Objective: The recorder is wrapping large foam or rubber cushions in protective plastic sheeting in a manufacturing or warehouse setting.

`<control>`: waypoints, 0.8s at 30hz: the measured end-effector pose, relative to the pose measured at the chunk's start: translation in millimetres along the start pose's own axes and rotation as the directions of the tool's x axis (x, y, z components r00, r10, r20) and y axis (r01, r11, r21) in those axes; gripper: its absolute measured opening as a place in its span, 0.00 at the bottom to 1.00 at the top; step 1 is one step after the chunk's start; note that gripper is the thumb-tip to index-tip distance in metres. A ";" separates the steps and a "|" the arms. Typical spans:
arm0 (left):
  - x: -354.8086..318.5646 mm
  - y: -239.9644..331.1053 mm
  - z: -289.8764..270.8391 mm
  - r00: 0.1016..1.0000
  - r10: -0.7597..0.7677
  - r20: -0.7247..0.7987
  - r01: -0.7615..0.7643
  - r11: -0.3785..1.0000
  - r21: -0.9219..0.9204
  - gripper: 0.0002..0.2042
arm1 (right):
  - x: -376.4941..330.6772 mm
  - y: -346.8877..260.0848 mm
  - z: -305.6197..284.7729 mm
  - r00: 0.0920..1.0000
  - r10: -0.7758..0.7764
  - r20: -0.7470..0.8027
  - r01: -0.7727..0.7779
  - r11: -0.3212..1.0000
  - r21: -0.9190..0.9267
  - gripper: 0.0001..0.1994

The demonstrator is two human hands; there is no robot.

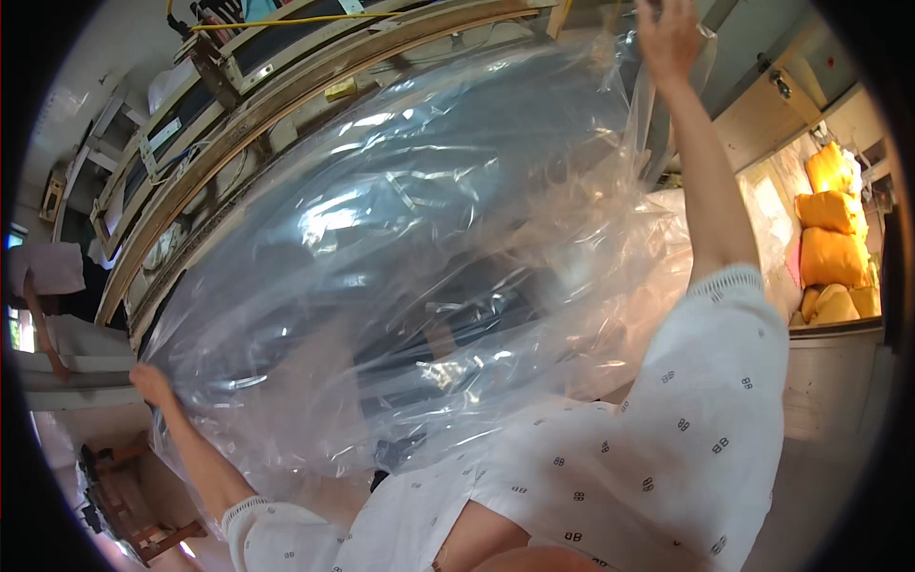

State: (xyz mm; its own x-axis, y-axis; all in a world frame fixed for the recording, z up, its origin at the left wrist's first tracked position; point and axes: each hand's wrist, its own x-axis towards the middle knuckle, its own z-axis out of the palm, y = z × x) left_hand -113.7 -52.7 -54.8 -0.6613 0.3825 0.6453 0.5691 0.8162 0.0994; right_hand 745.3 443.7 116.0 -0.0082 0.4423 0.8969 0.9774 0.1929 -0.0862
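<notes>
step: spreading a large clear plastic bag (410, 257) wide in the air | left hand (151, 384) fingers closed on its lower left edge | right hand (667, 38) raised, fingers pinching its top corner | bag hangs stretched between both hands, over the long wooden frame (286, 95) | next, as I judge: keeping even tension on both edges so the film does not slip

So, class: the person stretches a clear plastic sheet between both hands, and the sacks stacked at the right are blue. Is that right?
Not quite. The head view shows the sacks are yellow-orange. The left hand and right hand do stretch the plastic sheet.
</notes>
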 end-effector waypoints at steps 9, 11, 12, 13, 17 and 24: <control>18.3 -133.5 -95.1 0.988 -0.152 0.031 0.147 0.982 0.119 0.20 | -135.1 -35.8 -16.4 0.601 -0.543 0.586 0.189 0.809 0.556 0.21; 26.8 -160.3 -125.6 0.991 -0.064 0.114 0.064 0.998 0.000 0.21 | -130.5 -55.1 -11.3 0.666 -0.563 0.489 0.204 0.769 0.606 0.22; 24.7 -171.1 -137.1 0.993 -0.064 0.102 0.062 0.998 0.017 0.21 | -128.8 -69.1 -9.8 0.670 -0.564 0.483 0.193 0.760 0.620 0.22; 21.0 -179.5 -145.2 0.984 -0.131 0.121 0.134 0.991 -0.020 0.20 | -126.4 -87.3 -8.4 0.622 -0.641 0.450 0.157 0.666 0.730 0.22; -2.5 -179.6 -170.7 0.939 -0.290 0.184 0.332 0.902 -0.276 0.19 | -140.5 -130.0 2.9 0.522 -0.741 0.423 0.289 0.620 0.729 0.21; -81.3 -139.9 -279.4 0.808 -0.204 0.553 0.588 0.335 -0.736 0.14 | -132.8 -140.6 28.4 0.661 -0.661 0.355 0.217 0.621 0.753 0.17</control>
State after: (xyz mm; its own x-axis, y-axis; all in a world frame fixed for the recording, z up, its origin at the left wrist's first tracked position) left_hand -3.1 -318.9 90.5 -0.9205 0.3819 0.0825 0.1614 0.1795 0.9704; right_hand 603.0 382.8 -3.3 -0.7265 0.4754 0.4961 0.4464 0.8754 -0.1852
